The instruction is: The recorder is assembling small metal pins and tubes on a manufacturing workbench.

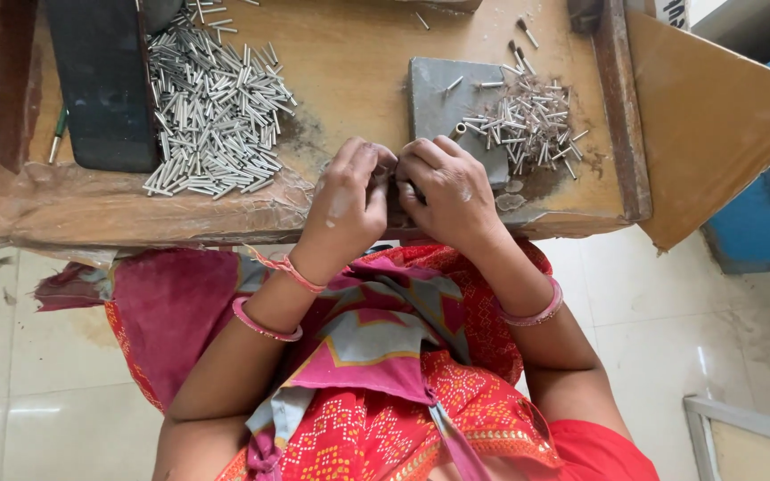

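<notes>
My left hand (349, 196) and my right hand (447, 191) meet fingertip to fingertip at the near edge of a low wooden table (358, 62). Their fingers are curled together over something small that the fingers hide. A large heap of thin silver metal tubes (216, 107) lies left of my left hand. A smaller scatter of metal tubes with heads (532, 120) lies right of my right hand, partly on a grey metal plate (443, 98). One short tube (461, 129) stands just beyond my right fingers.
A dark flat block (104, 80) stands at the table's left. A raised wooden rail (621, 107) borders the right side, with a tan board (715, 116) beyond it. Red and pink cloth (376, 356) covers my lap. Pale floor tiles (55, 374) surround me.
</notes>
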